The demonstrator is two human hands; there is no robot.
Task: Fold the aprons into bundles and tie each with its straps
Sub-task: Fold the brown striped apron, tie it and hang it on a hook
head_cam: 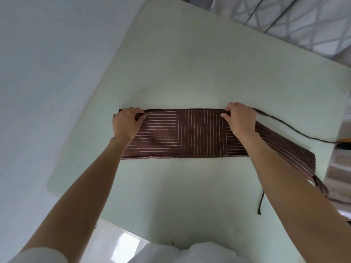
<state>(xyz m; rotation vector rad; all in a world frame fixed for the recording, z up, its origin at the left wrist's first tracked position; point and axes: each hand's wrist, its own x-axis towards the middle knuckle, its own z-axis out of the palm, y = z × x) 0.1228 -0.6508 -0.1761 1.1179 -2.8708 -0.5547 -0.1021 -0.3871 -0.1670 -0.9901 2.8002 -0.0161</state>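
A brown apron (190,133) with thin white stripes lies folded into a long flat band across the pale green table (190,73). My left hand (127,123) pinches the band's far edge near its left end. My right hand (240,118) pinches the same far edge toward the right. Past my right hand the band runs on to the table's right side. One dark strap (290,128) trails from the far edge to the right. Another strap (261,204) hangs near the band's right end, below my right forearm.
The table's left edge runs diagonally, with pale floor (38,92) beyond it. Patterned grey fabric (303,21) lies past the far right corner. Some objects crowd the right border (341,162); I cannot tell what they are.
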